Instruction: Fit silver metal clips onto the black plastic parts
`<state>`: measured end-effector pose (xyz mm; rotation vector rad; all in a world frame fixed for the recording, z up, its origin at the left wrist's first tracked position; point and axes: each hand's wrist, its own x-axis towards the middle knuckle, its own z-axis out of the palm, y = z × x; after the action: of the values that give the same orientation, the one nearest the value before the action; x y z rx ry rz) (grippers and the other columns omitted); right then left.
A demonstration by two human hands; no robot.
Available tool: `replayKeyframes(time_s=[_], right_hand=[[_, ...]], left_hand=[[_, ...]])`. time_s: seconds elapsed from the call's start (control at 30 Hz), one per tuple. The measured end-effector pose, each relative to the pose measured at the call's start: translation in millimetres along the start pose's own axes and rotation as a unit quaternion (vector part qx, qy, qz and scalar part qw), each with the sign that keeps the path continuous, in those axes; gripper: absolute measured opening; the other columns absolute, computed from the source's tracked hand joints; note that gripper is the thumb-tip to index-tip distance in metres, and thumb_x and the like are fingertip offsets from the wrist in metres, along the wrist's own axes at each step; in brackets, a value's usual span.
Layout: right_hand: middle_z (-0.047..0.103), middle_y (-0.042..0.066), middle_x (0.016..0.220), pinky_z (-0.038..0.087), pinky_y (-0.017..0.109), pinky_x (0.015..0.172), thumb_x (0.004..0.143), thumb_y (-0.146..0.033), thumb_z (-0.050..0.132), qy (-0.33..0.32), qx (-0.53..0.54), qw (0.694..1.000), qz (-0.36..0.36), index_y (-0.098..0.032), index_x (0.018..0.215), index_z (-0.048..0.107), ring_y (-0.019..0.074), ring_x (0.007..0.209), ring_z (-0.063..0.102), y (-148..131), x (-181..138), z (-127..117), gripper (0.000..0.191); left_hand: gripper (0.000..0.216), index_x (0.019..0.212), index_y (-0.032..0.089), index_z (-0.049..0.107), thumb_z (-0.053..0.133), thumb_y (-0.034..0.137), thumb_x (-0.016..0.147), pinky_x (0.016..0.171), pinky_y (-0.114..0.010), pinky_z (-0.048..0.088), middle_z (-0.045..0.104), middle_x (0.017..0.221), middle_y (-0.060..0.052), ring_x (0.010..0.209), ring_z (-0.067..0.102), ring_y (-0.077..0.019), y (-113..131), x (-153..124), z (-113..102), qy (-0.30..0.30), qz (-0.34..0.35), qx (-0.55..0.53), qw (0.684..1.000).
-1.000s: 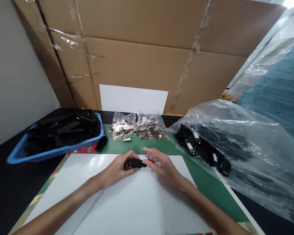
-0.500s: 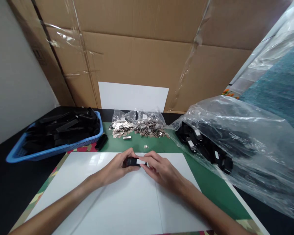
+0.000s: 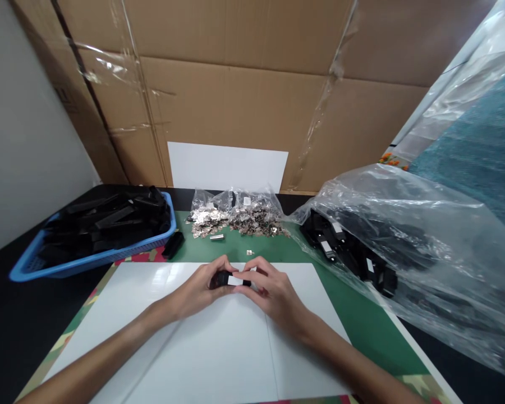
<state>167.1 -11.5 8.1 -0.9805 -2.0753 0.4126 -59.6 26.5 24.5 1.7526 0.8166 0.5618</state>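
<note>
Between both hands, over the far part of the white board (image 3: pixel 180 353), is a small black plastic case (image 3: pixel 223 279) with a white label on its right part. My left hand (image 3: pixel 204 283) wraps round its left end, thumb on the near side. My right hand (image 3: pixel 273 289) pinches the labelled end, with fingertips on the far and near edges. Beyond the hands, a small metal piece (image 3: pixel 249 252) lies on the green mat (image 3: pixel 278 251). A silver cylinder (image 3: pixel 217 238) rests farther back, beside the heaps of small metal pieces.
At left stands a blue basket (image 3: pixel 173 224) full of black plastic parts, with one black part (image 3: pixel 173 244) beside it. Two heaps of metal pieces (image 3: pixel 256 220) spill from clear bags at the back. A large clear bag (image 3: pixel 437 224) of labelled black parts lies at right.
My right fingers have shifted slightly left along the case and spread more round its labelled end. The label is more exposed. My left hand keeps its hold.
</note>
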Motion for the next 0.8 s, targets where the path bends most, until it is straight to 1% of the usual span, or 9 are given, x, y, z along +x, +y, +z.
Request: replayKeyframes(time_s=[0.2,0.27,0.43,0.53,0.67,0.8], right_hand=[[0.063,0.006,0.102,0.049,0.025,0.059,0.1,-0.038,0.066,0.005,-0.01,1.0,0.019,-0.027,0.122,0.074,0.0138,0.068,0.059,-2.8,0.9,0.2,0.025],[0.063,0.006,0.102,0.048,0.025,0.058,0.1,-0.038,0.066,0.004,-0.014,1.0,0.018,-0.027,0.123,0.074,0.0138,0.068,0.059,-3.4,1.1,0.0,0.026],[0.063,0.006,0.102,0.047,0.026,0.058,0.101,-0.038,0.065,0.0,-0.031,0.999,0.011,-0.027,0.124,0.074,0.014,0.068,0.058,-3.7,1.7,-0.6,0.027],[0.064,0.006,0.103,0.048,0.026,0.059,0.101,-0.038,0.065,-0.008,-0.033,0.999,0.019,-0.028,0.125,0.073,0.0143,0.069,0.06,-4.0,2.1,-0.9,0.028],[0.063,0.006,0.105,0.047,0.026,0.058,0.099,-0.037,0.068,-0.011,-0.027,0.999,0.038,-0.027,0.12,0.074,0.0137,0.068,0.059,-4.1,1.5,-0.5,0.024],[0.061,0.005,0.106,0.046,0.026,0.061,0.097,-0.034,0.071,-0.019,-0.003,0.998,0.067,-0.028,0.117,0.072,0.0135,0.068,0.057,-5.1,0.5,0.5,0.021]], left_hand=[[0.035,0.1,0.02,0.053,0.065,0.052,0.094,0.064,-0.026,0.031,0.058,0.088,0.002,0.072,0.041,-0.0129,-1.3,0.1,0.4,0.003,-0.001,0.011,1.0],[0.035,0.099,0.02,0.052,0.065,0.053,0.094,0.065,-0.026,0.032,0.057,0.088,0.002,0.072,0.042,-0.013,-1.6,0.0,0.4,0.002,0.0,0.01,1.0],[0.034,0.099,0.021,0.052,0.065,0.052,0.095,0.065,-0.027,0.032,0.057,0.089,0.002,0.074,0.043,-0.0132,-1.7,0.0,-0.1,0.0,0.003,0.01,1.0],[0.034,0.099,0.02,0.053,0.065,0.052,0.095,0.065,-0.027,0.033,0.057,0.089,0.002,0.073,0.043,-0.0132,-1.9,0.2,-0.3,-0.001,0.005,0.011,1.0],[0.036,0.101,0.02,0.056,0.066,0.054,0.094,0.064,-0.026,0.032,0.055,0.085,0.002,0.071,0.042,-0.0127,-1.7,0.0,0.2,-0.002,0.003,0.005,1.0],[0.037,0.103,0.02,0.057,0.065,0.055,0.094,0.066,-0.026,0.035,0.06,0.093,0.0,0.075,0.046,-0.0137,-1.7,-0.5,0.2,-0.005,0.002,0.006,1.0]])
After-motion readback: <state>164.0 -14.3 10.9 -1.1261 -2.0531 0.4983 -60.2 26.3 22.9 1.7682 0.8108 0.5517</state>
